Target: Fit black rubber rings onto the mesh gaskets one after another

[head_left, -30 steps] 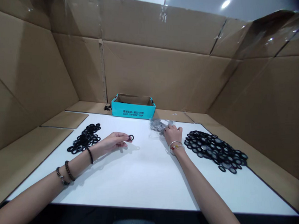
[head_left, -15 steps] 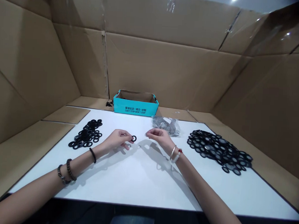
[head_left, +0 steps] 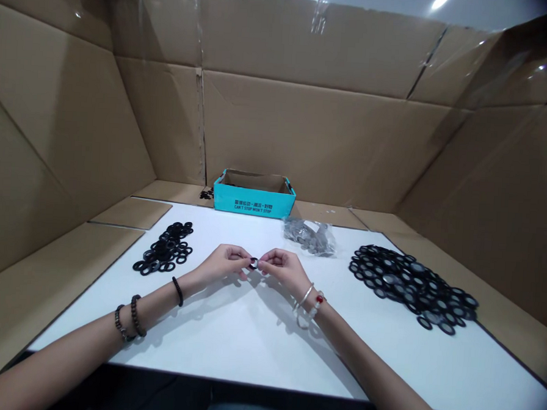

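My left hand (head_left: 229, 261) pinches a small black ring (head_left: 253, 263) between thumb and fingertips, above the middle of the white table. My right hand (head_left: 285, 268) meets it from the other side, its thumb and forefinger closed at the ring's right edge on what looks like a small grey disc, mostly hidden by the fingers. To the left of my hands lies a loose pile of black rings (head_left: 168, 246). A larger pile of black rings with grey centres (head_left: 407, 282) spreads out on the right.
Behind my hands is a clear plastic bag of grey discs (head_left: 309, 236). A turquoise box (head_left: 254, 203) stands at the table's back edge, with a few black pieces (head_left: 207, 193) beside it. Cardboard walls (head_left: 305, 133) enclose the white table (head_left: 229, 343) at the back and sides.
My two hands have come together, and the right fingertips now touch the ring held in my left hand. The whole view has shifted slightly.
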Tool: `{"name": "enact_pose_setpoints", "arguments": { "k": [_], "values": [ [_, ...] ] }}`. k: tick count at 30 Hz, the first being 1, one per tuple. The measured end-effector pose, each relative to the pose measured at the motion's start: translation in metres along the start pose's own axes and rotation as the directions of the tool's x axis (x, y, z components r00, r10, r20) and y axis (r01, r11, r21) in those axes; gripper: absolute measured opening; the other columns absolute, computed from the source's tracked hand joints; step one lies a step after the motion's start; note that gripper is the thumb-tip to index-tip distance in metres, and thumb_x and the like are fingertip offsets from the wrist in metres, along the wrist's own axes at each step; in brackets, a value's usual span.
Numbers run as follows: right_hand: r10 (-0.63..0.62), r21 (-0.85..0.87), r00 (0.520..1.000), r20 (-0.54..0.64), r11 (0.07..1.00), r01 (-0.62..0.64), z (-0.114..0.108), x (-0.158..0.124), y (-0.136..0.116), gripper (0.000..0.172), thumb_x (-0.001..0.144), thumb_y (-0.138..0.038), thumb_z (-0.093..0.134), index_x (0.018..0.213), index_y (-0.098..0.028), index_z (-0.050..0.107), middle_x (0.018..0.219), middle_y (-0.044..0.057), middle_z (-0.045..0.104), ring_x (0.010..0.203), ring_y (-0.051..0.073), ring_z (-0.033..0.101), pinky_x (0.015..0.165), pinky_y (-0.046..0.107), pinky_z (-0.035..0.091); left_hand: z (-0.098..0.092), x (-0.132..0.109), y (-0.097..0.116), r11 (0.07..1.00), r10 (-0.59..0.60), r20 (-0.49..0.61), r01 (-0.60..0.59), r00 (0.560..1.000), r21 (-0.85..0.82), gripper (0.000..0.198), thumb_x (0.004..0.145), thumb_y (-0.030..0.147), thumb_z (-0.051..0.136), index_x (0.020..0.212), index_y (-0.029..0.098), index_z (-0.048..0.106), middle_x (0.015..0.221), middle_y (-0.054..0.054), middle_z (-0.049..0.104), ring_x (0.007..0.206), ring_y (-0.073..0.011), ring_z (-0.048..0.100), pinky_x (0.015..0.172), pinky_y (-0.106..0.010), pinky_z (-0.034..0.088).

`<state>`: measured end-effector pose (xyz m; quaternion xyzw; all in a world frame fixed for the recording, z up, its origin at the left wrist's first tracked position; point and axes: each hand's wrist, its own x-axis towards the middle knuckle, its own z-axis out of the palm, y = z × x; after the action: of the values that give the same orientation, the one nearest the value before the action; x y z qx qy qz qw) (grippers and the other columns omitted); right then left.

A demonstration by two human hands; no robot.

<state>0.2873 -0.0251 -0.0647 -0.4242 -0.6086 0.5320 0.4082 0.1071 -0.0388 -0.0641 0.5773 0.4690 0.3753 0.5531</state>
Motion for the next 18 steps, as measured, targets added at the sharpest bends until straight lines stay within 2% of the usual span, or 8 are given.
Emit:
{"name": "enact_pose_setpoints", "arguments": {
  "k": [4, 9, 12, 15, 18],
  "values": [
    [-0.033, 0.009, 0.998, -0.045, 0.999, 0.034, 0.002, 0.001, 0.004, 0.028, 0.056, -0.036, 0.072, 0.066, -0.014, 0.058, 0.055, 0.002, 0.062, 0.049, 0.011, 0.055, 0.046, 0.021, 0.04, 0.001, -0.001, 0.001, 0.999, 0.048, -0.01, -0.048, 0.999, 0.011, 0.027, 0.069, 0.038, 0.065, 0.079, 0.013, 0.064, 0.078, -0.008, 0.067, 0.06, -0.0163, 0.064, 0.052, -0.024, 0.049],
    [-0.056, -0.029, 0.998, -0.012, 0.998, 0.055, 0.006, -0.001, 0.009, 0.027, 0.065, -0.038, 0.066, 0.073, -0.013, 0.061, 0.064, 0.005, 0.065, 0.055, 0.013, 0.057, 0.049, 0.022, 0.042, 0.005, -0.003, 0.006, 0.996, 0.085, -0.036, -0.084, 0.996, 0.016, 0.026, 0.068, 0.037, 0.067, 0.077, 0.012, 0.065, 0.069, -0.005, 0.065, 0.059, -0.0139, 0.06, 0.052, -0.023, 0.047],
    [-0.117, -0.095, 0.993, -0.028, 0.989, 0.114, 0.009, -0.001, 0.011, 0.025, 0.07, -0.039, 0.061, 0.07, -0.014, 0.06, 0.064, 0.005, 0.064, 0.058, 0.013, 0.058, 0.052, 0.023, 0.043, 0.008, -0.004, 0.007, 0.998, 0.044, -0.055, -0.046, 0.998, -0.039, 0.026, 0.067, 0.036, 0.068, 0.076, 0.012, 0.065, 0.064, -0.004, 0.064, 0.057, -0.013, 0.058, 0.052, -0.023, 0.046],
    [-0.151, -0.158, 0.988, -0.042, 0.977, 0.143, 0.01, -0.001, 0.01, 0.025, 0.073, -0.039, 0.058, 0.068, -0.015, 0.058, 0.063, 0.004, 0.063, 0.057, 0.013, 0.057, 0.054, 0.023, 0.044, 0.011, -0.004, 0.004, 0.986, -0.033, -0.071, 0.021, 0.997, -0.163, 0.027, 0.061, 0.034, 0.073, 0.074, 0.012, 0.064, 0.062, -0.003, 0.064, 0.055, -0.0123, 0.057, 0.051, -0.022, 0.045],
    [-0.203, -0.225, 0.978, -0.05, 0.956, 0.187, 0.011, -0.003, 0.008, 0.022, 0.076, -0.035, 0.054, 0.067, -0.015, 0.057, 0.062, 0.002, 0.062, 0.057, 0.012, 0.055, 0.054, 0.022, 0.042, 0.014, -0.003, -0.001, 0.964, -0.064, -0.091, 0.038, 0.994, -0.263, 0.026, 0.056, 0.03, 0.077, 0.069, 0.012, 0.063, 0.063, -0.003, 0.064, 0.055, -0.011, 0.057, 0.053, -0.022, 0.044]
  ]
}}
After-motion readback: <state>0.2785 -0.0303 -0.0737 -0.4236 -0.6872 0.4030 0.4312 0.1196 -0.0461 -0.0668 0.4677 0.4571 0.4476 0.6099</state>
